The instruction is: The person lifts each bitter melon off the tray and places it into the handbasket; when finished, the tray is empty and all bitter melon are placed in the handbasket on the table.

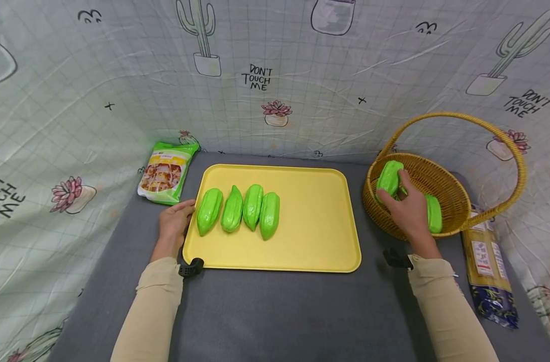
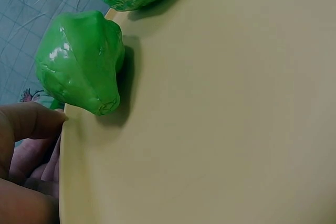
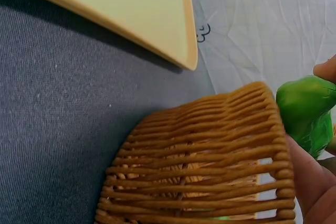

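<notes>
Several glossy green star fruit [image 1: 269, 216] lie side by side on the left half of a yellow tray [image 1: 315, 221]. At the tray's left rim, my left hand [image 1: 174, 221] holds the edge; in the left wrist view a bent fingertip meets the rim beside the nearest star fruit [image 2: 79, 61]. My right hand [image 1: 408, 208] grips another star fruit [image 1: 389, 177] between thumb and fingers, over the left side of a wicker basket [image 1: 453, 188]. Below that hand, more green fruit [image 1: 434, 213] shows inside the basket. The right wrist view has the gripped star fruit [image 3: 304, 111] right at the basket's rim.
A green and white food packet [image 1: 166, 173] lies beyond the left hand, near the tray's far left corner. The basket's tall handle [image 1: 521, 161] arches up on the right. A long packet [image 1: 487, 266] of what looks like pasta lies beside the basket. Patterned cloth [image 1: 320, 90] hangs behind.
</notes>
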Available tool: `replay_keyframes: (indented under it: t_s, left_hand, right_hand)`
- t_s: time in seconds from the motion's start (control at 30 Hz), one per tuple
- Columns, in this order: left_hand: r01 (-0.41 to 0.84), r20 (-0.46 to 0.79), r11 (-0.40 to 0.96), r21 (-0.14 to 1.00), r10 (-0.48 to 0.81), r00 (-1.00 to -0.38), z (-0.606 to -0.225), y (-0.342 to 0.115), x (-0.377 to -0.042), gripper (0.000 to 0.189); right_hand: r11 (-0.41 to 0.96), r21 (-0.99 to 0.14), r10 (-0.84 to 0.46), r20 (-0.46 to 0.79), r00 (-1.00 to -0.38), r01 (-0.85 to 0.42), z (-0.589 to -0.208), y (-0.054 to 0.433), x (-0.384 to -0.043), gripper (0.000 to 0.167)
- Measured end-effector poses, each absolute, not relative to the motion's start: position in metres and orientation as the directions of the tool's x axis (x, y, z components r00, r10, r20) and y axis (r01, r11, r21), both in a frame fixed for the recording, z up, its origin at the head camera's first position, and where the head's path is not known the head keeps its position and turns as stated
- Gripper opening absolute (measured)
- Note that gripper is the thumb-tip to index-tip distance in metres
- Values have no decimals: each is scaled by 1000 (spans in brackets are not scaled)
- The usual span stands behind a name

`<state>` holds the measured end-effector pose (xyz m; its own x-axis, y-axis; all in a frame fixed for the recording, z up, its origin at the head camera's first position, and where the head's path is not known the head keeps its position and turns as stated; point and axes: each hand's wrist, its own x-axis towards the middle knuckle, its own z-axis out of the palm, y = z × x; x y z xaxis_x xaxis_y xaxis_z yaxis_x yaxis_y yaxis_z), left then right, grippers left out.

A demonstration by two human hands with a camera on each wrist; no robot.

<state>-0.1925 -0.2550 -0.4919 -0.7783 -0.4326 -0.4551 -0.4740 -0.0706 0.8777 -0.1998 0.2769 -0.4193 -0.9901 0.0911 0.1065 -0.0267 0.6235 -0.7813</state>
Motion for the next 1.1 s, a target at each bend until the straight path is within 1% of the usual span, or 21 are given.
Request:
replay_keyframes:
  t_s: [0.4,0.63,1.1]
  left_hand:
    - [-484,-457,-56,873,-438,-774,-494,-255,-193,36]
    - [-485,-459,-60,872,-445,-769,-494,-255,-194,36]
    - [-472,-448,-65,879,-448,-774,-493,-254,-194,35]
  right_hand:
    - [663,-749,68,48,-997,9,-426,287,-205,85]
    - [711,-702,45,-16,-999,43,-427,291,-210,87]
    - [784,-617,0,-109,-994,68,-430,300,-213,88]
